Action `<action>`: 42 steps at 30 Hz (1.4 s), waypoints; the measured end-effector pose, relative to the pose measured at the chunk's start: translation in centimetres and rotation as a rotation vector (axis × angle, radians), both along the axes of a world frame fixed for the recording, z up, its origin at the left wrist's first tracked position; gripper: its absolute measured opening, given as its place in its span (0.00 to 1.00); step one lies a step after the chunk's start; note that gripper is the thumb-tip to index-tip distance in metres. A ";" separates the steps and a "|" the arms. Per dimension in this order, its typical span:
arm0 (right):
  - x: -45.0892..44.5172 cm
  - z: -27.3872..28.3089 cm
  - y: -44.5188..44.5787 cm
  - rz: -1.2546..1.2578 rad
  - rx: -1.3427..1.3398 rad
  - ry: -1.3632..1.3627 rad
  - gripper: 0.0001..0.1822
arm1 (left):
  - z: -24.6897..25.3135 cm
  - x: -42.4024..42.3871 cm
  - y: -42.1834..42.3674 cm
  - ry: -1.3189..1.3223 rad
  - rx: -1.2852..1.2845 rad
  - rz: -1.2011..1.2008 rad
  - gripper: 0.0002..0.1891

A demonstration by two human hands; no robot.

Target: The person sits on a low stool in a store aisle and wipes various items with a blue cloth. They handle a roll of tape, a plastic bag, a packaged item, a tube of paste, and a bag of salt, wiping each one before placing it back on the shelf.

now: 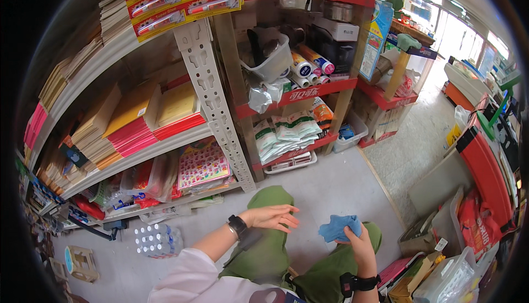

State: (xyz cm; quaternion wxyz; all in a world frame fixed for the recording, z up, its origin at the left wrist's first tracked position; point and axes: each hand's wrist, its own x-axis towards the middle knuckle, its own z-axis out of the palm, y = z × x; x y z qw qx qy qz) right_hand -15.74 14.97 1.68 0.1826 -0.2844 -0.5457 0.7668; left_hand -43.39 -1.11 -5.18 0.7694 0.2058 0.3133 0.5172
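Note:
My right hand [358, 239] grips a folded blue cloth [339, 228], thumb on top, above my right knee. Held flat in the air over my left knee, my left hand [272, 217] has its fingers apart and nothing in it. Both wrists wear dark bands. Before me stands a red Coca-Cola shelf rack [303, 92]. White and green packets [285, 131] are stacked on its lower shelf. Rolled tubes [312, 63] and a translucent plastic basket [272, 57] sit on the shelf above.
To the left, a metal shelf unit [202, 63] holds stacked envelopes [136, 117]. A shrink-wrapped bottle pack [158, 240] and a small plastic stool [81, 262] stand on the floor. Boxes and a clear plastic bin [446, 280] crowd the right, below a red-edged counter [487, 175].

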 end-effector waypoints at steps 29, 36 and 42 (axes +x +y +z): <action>-43.9 9.8 27.8 -0.348 0.875 -0.271 0.36 | -3.8 -11.6 -1.7 -0.536 0.151 -0.001 0.42; -42.9 9.5 27.5 -0.671 0.661 -0.032 0.26 | -4.0 -10.8 -0.8 -0.548 0.121 -0.021 0.41; -29.9 14.0 20.6 -0.566 0.222 0.231 0.19 | -3.8 -8.8 1.1 -0.465 0.184 -0.025 0.34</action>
